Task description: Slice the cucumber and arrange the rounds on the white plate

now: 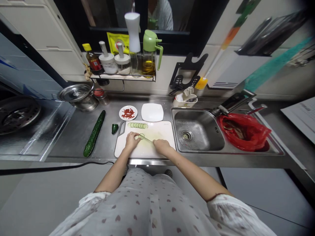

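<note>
On a white cutting board (157, 128), my right hand (162, 147) grips a knife (147, 139) by its handle. The blade points left and reaches a pale cucumber slice (141, 135). My left hand (133, 141) pinches that slice at its edge with the fingertips, touching or just beside the knife tip. Behind my left hand, a row of overlapping cucumber slices (137, 125) lies along the far side of the board. A cut cucumber end (115, 128) sits left of the board, and a whole cucumber (94, 132) lies further left.
Behind the board stand a plate of chopped red pieces (128, 113) and a white plate (152, 112). To the right is a sink (200, 131) with a red plastic bag (243, 131) beyond it. A steel pot (78, 96) stands back left, below a condiment shelf (123, 77).
</note>
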Demonstrator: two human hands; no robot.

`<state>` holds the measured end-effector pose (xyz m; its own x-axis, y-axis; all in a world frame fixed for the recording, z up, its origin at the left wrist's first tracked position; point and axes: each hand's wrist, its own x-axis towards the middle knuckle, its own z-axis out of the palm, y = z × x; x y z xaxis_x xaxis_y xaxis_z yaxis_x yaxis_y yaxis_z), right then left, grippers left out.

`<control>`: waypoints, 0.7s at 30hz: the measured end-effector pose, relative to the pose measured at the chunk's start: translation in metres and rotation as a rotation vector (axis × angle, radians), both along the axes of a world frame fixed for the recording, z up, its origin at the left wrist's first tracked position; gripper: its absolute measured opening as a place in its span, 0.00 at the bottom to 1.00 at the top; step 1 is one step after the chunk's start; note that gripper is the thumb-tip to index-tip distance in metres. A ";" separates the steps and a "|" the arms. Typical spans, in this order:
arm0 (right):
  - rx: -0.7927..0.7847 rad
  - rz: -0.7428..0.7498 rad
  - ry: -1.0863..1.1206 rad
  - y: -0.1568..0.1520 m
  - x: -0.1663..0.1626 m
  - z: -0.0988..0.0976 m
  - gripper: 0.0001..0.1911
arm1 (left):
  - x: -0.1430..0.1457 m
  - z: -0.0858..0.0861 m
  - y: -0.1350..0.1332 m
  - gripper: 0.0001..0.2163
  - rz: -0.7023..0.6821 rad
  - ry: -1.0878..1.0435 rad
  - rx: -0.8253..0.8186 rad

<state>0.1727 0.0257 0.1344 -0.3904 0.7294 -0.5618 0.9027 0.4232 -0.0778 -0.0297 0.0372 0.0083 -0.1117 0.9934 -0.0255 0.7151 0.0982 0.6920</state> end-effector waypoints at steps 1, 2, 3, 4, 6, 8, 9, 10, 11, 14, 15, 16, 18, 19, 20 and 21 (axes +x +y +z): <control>0.002 0.001 0.000 0.000 0.000 -0.001 0.19 | 0.000 0.000 0.000 0.11 0.000 -0.001 -0.001; 0.003 0.000 -0.001 0.000 0.000 -0.002 0.19 | 0.000 -0.001 0.000 0.11 -0.001 -0.002 -0.003; 0.003 0.000 0.000 -0.001 0.000 -0.003 0.19 | -0.001 -0.001 0.000 0.11 -0.001 -0.003 -0.003; 0.003 0.000 0.004 -0.001 0.001 -0.005 0.19 | -0.001 -0.002 0.000 0.11 0.000 -0.004 -0.003; -0.002 -0.005 0.011 -0.001 0.001 -0.006 0.19 | -0.001 -0.002 0.000 0.12 0.002 -0.004 0.000; -0.014 -0.012 0.016 -0.002 0.001 -0.007 0.20 | -0.001 -0.003 0.000 0.12 0.001 -0.002 0.003; -0.024 -0.017 0.015 -0.002 0.001 -0.006 0.20 | -0.001 -0.003 0.000 0.12 0.000 0.000 0.004; -0.034 -0.024 0.011 -0.002 0.001 -0.006 0.20 | -0.001 -0.003 0.000 0.12 -0.001 0.001 0.004; -0.045 -0.033 0.007 -0.003 0.002 -0.006 0.20 | -0.001 -0.003 0.000 0.12 -0.001 0.002 0.004; -0.060 -0.057 0.004 -0.005 0.004 -0.007 0.19 | 0.000 -0.001 0.000 0.12 0.002 0.009 0.000; -0.059 -0.061 0.005 -0.006 0.005 -0.008 0.19 | 0.000 -0.001 0.001 0.12 0.001 0.011 -0.002; -0.057 -0.062 0.007 -0.007 0.006 -0.009 0.19 | 0.000 -0.001 0.001 0.12 0.002 0.015 -0.004; -0.054 -0.058 0.006 -0.010 0.009 -0.011 0.19 | 0.000 0.000 0.001 0.11 0.005 0.025 -0.010; -0.053 -0.054 0.007 -0.011 0.011 -0.011 0.19 | 0.000 0.001 0.001 0.11 0.008 0.030 -0.013; -0.052 -0.051 0.007 -0.013 0.013 -0.011 0.19 | 0.000 0.001 0.000 0.11 0.009 0.033 -0.015; -0.052 -0.050 0.006 -0.014 0.015 -0.011 0.19 | 0.000 0.001 0.000 0.11 0.010 0.034 -0.016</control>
